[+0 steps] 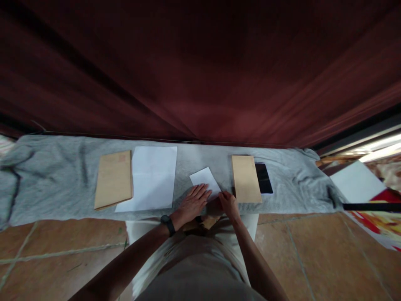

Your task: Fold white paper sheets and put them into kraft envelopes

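Note:
A small folded sheet of white paper (205, 177) lies at a slant in the middle of the grey cloth. My left hand (193, 201), with a dark watch on its wrist, rests flat on the paper, its fingers stretched out. At the lower right corner of the sheet, my right hand (229, 205) is closed, pinching the edge between thumb and fingers. To the left, larger white sheets (155, 177) lie flat, partly under a stack of brown envelopes (113, 180). Just right of my right hand is another stack of brown envelopes (246, 177).
A dark-screened phone (264, 178) lies partly beneath the right-hand brown stack. The narrow surface is draped in wrinkled grey cloth (291, 184). A dark red curtain (200, 83) hangs along its far edge. White card and a colourful printed sheet (382, 221) are at the far right, above the tiled floor.

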Tool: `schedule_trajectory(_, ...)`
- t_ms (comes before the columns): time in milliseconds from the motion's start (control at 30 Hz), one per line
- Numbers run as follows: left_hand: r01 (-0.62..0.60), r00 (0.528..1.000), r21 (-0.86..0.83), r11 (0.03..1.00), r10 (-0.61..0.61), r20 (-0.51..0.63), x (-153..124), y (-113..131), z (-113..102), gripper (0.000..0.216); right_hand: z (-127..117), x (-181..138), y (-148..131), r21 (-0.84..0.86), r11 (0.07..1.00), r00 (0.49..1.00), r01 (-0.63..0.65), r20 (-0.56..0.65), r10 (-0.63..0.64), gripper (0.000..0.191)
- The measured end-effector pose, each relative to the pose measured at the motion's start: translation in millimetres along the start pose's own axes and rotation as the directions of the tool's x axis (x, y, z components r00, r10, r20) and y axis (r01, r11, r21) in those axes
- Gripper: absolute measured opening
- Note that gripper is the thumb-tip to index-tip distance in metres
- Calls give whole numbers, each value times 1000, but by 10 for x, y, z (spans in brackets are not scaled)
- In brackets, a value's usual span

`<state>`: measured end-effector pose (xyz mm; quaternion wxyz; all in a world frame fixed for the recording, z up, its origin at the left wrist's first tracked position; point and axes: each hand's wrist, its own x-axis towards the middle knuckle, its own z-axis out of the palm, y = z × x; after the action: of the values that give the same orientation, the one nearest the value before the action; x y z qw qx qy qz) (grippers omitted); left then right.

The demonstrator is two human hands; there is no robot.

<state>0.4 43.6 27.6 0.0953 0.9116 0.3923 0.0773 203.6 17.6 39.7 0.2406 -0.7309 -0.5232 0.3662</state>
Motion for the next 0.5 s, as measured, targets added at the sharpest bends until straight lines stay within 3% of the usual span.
schedule_trajectory(167, 61, 997, -7, 998, -61, -43, 218, 104, 55, 49, -43, 14, -5, -216, 967, 991, 132, 41, -126, 17)
schedule_trajectory(500, 89, 993, -9, 996, -90, -81, 429, -116, 57, 62, -68, 44, -27, -445, 868, 975, 220, 116, -188, 20)
